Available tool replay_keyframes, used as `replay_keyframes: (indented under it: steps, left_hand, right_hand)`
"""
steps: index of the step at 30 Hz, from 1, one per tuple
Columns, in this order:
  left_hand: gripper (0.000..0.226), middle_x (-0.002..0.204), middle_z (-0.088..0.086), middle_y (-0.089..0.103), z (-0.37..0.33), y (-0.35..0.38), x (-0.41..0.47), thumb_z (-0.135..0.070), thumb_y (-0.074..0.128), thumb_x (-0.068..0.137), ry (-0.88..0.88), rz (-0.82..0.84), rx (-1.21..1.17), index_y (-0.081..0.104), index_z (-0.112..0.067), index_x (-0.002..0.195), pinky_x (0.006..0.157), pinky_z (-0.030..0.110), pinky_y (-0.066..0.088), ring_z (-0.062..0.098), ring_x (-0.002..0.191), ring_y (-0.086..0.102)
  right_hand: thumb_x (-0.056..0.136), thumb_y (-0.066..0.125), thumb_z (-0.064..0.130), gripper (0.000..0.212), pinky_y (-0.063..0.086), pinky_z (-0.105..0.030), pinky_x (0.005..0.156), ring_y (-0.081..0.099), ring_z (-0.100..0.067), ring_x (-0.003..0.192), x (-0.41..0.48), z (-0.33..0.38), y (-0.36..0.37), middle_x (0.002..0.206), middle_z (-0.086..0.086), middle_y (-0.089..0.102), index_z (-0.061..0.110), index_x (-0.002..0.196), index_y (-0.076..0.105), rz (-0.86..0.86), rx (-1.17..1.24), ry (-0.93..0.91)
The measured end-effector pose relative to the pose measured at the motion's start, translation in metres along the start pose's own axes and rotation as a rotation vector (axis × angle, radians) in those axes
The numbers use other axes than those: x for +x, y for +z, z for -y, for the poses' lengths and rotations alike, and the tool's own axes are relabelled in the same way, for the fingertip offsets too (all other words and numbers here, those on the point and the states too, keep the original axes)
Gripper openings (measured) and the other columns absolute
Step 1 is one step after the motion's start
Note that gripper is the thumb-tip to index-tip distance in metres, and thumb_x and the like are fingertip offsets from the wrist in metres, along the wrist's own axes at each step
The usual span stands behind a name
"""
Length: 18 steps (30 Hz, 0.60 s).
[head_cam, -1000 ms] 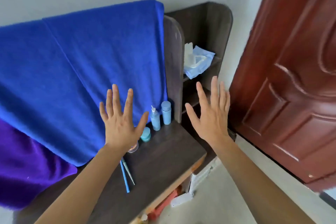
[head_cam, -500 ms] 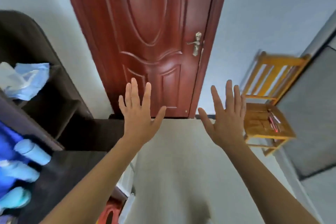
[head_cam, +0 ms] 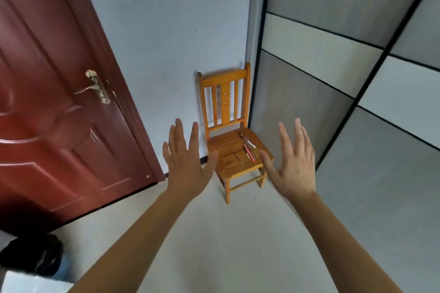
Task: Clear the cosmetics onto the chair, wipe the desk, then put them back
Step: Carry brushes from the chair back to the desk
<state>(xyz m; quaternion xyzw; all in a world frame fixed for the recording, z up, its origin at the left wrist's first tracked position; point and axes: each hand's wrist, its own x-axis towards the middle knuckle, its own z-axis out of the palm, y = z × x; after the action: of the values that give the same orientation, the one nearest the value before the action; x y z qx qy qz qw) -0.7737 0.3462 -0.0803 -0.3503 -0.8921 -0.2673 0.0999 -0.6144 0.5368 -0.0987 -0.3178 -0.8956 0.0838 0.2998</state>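
Both hands are raised, fingers spread and straight, holding nothing: the left hand (head_cam: 185,162) and right hand (head_cam: 294,166) are well apart, backs to the camera. A second ago they hung in this same pose over the dark desk. There, two pale blue bottles, a small teal jar and two thin sticks still stood beyond the left fingertips. The view has since swung right, past the red door (head_cam: 47,126), which now lies out to the left of the left hand.

The wooden chair (head_cam: 228,145) now fills the gap between the two hands. It stands farther off on the floor, against the wall, beside the grey wardrobe panels (head_cam: 333,102) that run beyond the right hand. A few slim pencil-like cosmetics (head_cam: 248,150) lie on its seat, appearing just off the right thumb; their exact kind is too small to tell.

The desk is out of view. The turn suggests the clearing is only partly done: some items are on the chair, while bottles were on the desk a moment ago. The person faces the chair empty-handed.
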Motion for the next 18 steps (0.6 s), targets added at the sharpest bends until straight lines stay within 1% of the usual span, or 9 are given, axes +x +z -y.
replay_keyframes:
  steps: [2,5,8,12,15,16,18]
  left_hand:
    - [0.08,0.165,0.006,-0.014,-0.017,0.02,0.025,-0.063,0.034,0.093,0.004,0.043,-0.004,0.007,-0.027,0.159,0.122,0.056,0.003,0.024,0.152,-0.014]
    - [0.08,0.166,0.005,-0.011,-0.024,0.054,0.064,-0.065,0.03,0.091,-0.014,0.084,-0.018,0.006,-0.028,0.158,0.121,0.057,0.006,0.024,0.153,-0.011]
    - [0.081,0.167,0.006,-0.004,-0.019,0.097,0.102,-0.065,0.031,0.09,-0.021,0.109,-0.019,0.01,-0.027,0.158,0.12,0.058,0.01,0.026,0.154,-0.005]
    - [0.086,0.167,0.004,0.0,-0.002,0.166,0.168,-0.072,0.028,0.086,-0.088,0.17,0.001,0.013,-0.028,0.158,0.12,0.058,0.011,0.027,0.154,0.001]
    - [0.083,0.167,0.003,0.008,0.012,0.221,0.233,-0.072,0.037,0.09,-0.119,0.236,0.02,0.015,-0.029,0.157,0.119,0.056,0.013,0.029,0.153,0.009]
    - [0.081,0.166,0.003,0.011,0.016,0.238,0.255,-0.069,0.041,0.091,-0.133,0.28,0.021,0.016,-0.029,0.157,0.119,0.056,0.015,0.029,0.152,0.013]
    - [0.08,0.166,0.002,0.015,0.022,0.269,0.294,-0.067,0.045,0.092,-0.161,0.359,0.02,0.017,-0.029,0.156,0.118,0.055,0.018,0.029,0.152,0.016]
  right_hand:
    - [0.096,0.04,0.067,0.077,0.028,-0.057,0.118,0.016,-0.033,0.153,0.025,-0.025,0.003,0.167,-0.011,0.011,0.028,0.159,0.018,0.016,-0.009,0.029]
    - [0.098,0.038,0.067,0.075,0.025,-0.056,0.118,0.015,-0.032,0.153,0.059,-0.054,0.021,0.167,-0.01,0.011,0.03,0.159,0.015,0.056,-0.017,0.062]
    - [0.095,0.039,0.067,0.078,0.026,-0.056,0.119,0.015,-0.031,0.153,0.091,-0.074,0.05,0.167,-0.009,0.011,0.03,0.159,0.013,0.114,-0.013,0.103]
    - [0.092,0.033,0.07,0.081,0.029,-0.055,0.119,0.013,-0.03,0.154,0.145,-0.097,0.101,0.169,-0.006,0.005,0.03,0.16,0.01,0.206,-0.057,0.131]
    - [0.089,0.018,0.075,0.083,0.025,-0.052,0.122,0.008,-0.028,0.155,0.203,-0.116,0.144,0.169,-0.002,-0.005,0.035,0.159,0.001,0.295,-0.135,0.153]
    - [0.09,0.02,0.074,0.082,0.023,-0.051,0.123,0.006,-0.027,0.155,0.223,-0.122,0.158,0.169,-0.001,-0.008,0.036,0.159,-0.002,0.334,-0.165,0.172]
    - [0.095,0.031,0.069,0.079,0.019,-0.048,0.124,0.003,-0.026,0.156,0.257,-0.134,0.181,0.168,0.001,-0.013,0.038,0.158,-0.006,0.404,-0.211,0.205]
